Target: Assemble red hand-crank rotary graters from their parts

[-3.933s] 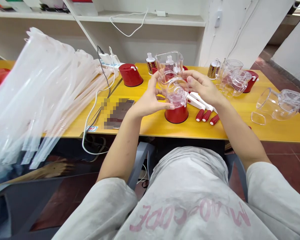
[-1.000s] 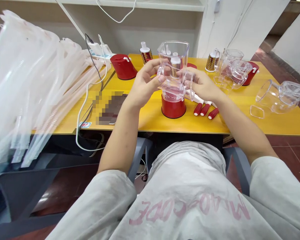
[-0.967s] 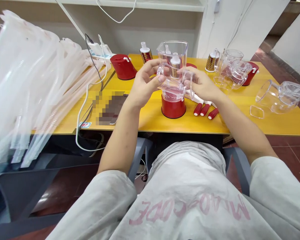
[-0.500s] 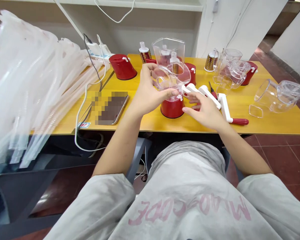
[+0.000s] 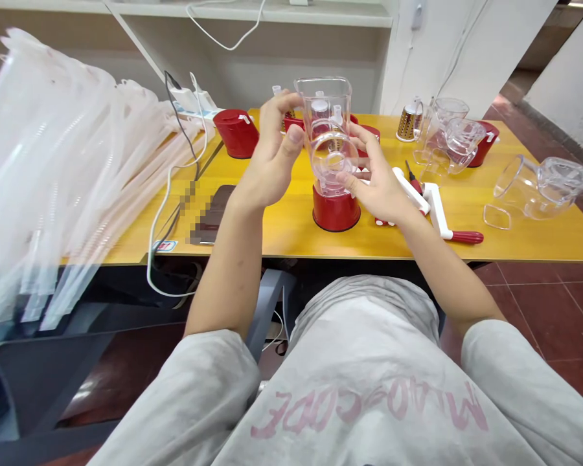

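Hands [image 5: 320, 168] half hiding clear housing [image 5: 326, 136], phone [image 5: 212, 213] pixelated

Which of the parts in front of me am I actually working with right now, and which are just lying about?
In hand:
left hand and right hand, both on the clear hopper housing
red base under that housing

Lying about:
white cranks with red grips
spare clear housings
red base at the back
gold drum
phone
stack of clear bags

Clear housing [image 5: 326, 139]; red base [image 5: 335, 209]; yellow table [image 5: 291, 223]; white, red-tipped crank [image 5: 442, 217].
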A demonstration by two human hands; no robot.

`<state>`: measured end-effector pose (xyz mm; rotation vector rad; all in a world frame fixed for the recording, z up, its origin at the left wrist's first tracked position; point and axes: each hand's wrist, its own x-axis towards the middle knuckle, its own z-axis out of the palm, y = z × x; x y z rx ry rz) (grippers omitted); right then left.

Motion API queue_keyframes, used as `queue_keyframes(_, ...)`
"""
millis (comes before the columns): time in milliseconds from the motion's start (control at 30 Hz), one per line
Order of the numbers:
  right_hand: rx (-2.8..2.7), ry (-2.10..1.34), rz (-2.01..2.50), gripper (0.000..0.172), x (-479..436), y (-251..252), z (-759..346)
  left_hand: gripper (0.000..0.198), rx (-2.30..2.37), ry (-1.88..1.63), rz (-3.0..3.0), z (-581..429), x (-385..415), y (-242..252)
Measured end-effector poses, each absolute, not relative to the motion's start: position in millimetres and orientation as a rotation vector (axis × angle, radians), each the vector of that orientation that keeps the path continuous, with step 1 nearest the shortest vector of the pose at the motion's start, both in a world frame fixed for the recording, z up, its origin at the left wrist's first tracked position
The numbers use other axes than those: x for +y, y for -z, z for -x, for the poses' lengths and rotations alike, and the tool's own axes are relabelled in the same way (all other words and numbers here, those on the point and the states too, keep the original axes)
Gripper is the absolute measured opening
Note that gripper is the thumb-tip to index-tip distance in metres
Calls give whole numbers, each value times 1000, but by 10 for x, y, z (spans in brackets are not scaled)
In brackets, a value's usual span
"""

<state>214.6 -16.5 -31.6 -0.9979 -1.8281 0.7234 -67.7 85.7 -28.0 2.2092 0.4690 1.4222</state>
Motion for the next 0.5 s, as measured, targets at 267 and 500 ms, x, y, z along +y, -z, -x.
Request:
queue_keyframes(267,-1901,-960,896,53,110,302,-2512,109,449,-1251,-2164,763,886,281)
queue_keyframes(500,-1716,-1055,932,61,47,640,-2575,107,592,-1472,-1974,457,731,281)
